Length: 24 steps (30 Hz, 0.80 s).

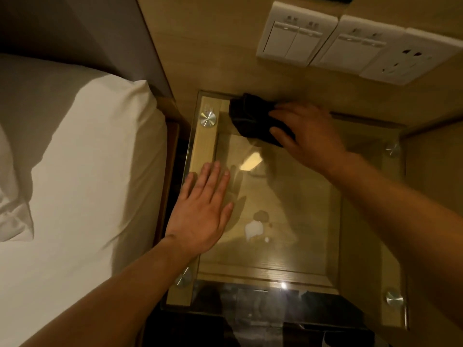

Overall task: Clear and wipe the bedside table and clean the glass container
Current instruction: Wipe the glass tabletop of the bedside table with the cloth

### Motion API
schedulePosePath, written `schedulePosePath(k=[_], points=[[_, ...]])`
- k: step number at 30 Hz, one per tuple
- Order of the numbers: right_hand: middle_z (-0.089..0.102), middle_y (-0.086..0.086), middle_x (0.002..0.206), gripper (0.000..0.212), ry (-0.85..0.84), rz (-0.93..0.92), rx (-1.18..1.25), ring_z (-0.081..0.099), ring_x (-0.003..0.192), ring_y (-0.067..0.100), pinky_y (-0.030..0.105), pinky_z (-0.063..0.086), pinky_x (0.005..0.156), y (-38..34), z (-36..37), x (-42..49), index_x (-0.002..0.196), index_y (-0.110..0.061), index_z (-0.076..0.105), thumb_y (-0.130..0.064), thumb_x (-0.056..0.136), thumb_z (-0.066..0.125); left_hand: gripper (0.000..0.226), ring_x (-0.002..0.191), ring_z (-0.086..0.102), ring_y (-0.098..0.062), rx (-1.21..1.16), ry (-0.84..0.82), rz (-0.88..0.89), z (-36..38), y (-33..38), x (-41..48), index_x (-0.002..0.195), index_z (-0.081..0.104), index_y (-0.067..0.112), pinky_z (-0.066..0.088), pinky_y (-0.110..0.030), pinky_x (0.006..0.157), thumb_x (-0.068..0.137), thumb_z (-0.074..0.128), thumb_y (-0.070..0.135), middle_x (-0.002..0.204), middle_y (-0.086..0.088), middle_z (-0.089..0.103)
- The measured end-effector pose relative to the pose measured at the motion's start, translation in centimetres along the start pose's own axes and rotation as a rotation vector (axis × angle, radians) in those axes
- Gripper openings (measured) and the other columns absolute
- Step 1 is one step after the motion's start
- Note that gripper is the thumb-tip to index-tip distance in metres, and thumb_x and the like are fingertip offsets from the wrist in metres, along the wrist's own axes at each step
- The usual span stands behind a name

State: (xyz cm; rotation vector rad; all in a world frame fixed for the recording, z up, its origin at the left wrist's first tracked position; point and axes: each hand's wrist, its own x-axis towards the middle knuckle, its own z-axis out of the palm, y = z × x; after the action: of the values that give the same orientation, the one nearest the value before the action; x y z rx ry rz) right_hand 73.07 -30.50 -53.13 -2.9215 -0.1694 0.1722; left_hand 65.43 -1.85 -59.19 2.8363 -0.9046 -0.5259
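Observation:
The bedside table (288, 259) has a clear glass top held on a pale wooden frame by round metal studs at its corners. My right hand (308, 131) presses a dark cloth (248, 116) flat on the glass at the far left corner, close to the wall. My left hand (203, 209) lies flat on the near left part of the glass, fingers spread, holding nothing. Nothing else stands on the glass. No glass container is in view.
A bed with a white sheet (75, 171) and a pillow (10, 196) runs along the table's left side. On the wooden wall panel behind hang white light switches (295, 36) and a power socket (406, 63). Dark floor (250, 329) lies in front.

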Motion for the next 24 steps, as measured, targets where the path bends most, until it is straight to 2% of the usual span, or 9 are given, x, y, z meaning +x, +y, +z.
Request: schedulePosePath(k=[3,5,7,13,17,19,24], points=[[0.031,-0.004,0.168,0.060,-0.155,-0.110,-0.131,0.028,0.154,0.028,0.054,0.023,0.117,1.3,0.4,2.0,0.156,-0.037,0.037,-0.061,0.102,0.027,0.070,0.160,-0.017,-0.024,0.007,-0.001,0.011,0.2,0.0,0.0,0.165,-0.008,0.015,0.005,-0.053,0.130,0.109,0.011,0.053,0.174,-0.009,-0.015],[0.015,-0.011,0.172,0.061,-0.252,-0.215,-0.153,0.012,0.159,0.020,0.051,0.016,0.121,1.4,1.3,3.1,0.159,-0.043,0.024,-0.064,0.102,0.018,0.070,0.160,-0.018,-0.024,0.007,-0.008,0.010,0.1,-0.1,0.0,0.165,-0.008,0.016,0.004,-0.053,0.130,0.109,0.010,0.053,0.174,-0.009,-0.016],[0.009,-0.016,0.172,0.061,-0.285,-0.258,-0.139,0.006,0.160,0.015,0.050,0.016,0.122,1.2,2.2,3.8,0.160,-0.045,0.018,-0.065,0.103,0.012,0.070,0.160,-0.018,-0.023,0.006,-0.009,0.015,0.1,-0.2,0.1,0.165,-0.007,0.016,0.002,-0.052,0.131,0.109,0.010,0.053,0.174,-0.009,-0.016],[0.015,-0.015,0.171,0.053,-0.211,-0.257,-0.123,0.009,0.159,0.015,0.042,0.016,0.120,1.1,3.4,3.5,0.160,-0.043,0.022,-0.055,0.108,0.021,0.069,0.161,-0.017,-0.023,0.003,0.006,0.012,0.3,-0.2,0.2,0.165,-0.004,0.017,0.000,-0.052,0.130,0.109,0.012,0.053,0.174,-0.008,-0.012],[0.023,-0.012,0.170,0.053,-0.147,-0.273,-0.115,0.020,0.158,0.017,0.049,0.034,0.113,0.9,4.5,1.9,0.159,-0.041,0.029,-0.053,0.108,0.023,0.070,0.161,-0.016,-0.023,0.011,0.006,0.005,0.3,-0.1,0.2,0.165,-0.004,0.016,0.002,-0.052,0.131,0.109,0.012,0.054,0.174,-0.008,-0.012],[0.023,-0.012,0.170,0.053,-0.150,-0.294,-0.111,0.020,0.158,0.016,0.049,0.038,0.109,0.6,4.9,0.6,0.159,-0.040,0.029,-0.053,0.108,0.022,0.070,0.161,-0.016,-0.023,0.014,0.008,0.003,0.2,0.0,0.2,0.166,-0.004,0.016,0.002,-0.052,0.131,0.109,0.011,0.054,0.174,-0.008,-0.012],[0.021,-0.011,0.171,0.055,-0.181,-0.325,-0.109,0.018,0.158,0.018,0.045,0.033,0.108,-0.5,5.4,-2.7,0.160,-0.039,0.027,-0.054,0.107,0.021,0.071,0.161,-0.017,-0.023,0.016,0.014,0.002,0.1,0.1,0.0,0.166,-0.004,0.016,0.000,-0.051,0.131,0.109,0.011,0.054,0.174,-0.008,-0.013]])
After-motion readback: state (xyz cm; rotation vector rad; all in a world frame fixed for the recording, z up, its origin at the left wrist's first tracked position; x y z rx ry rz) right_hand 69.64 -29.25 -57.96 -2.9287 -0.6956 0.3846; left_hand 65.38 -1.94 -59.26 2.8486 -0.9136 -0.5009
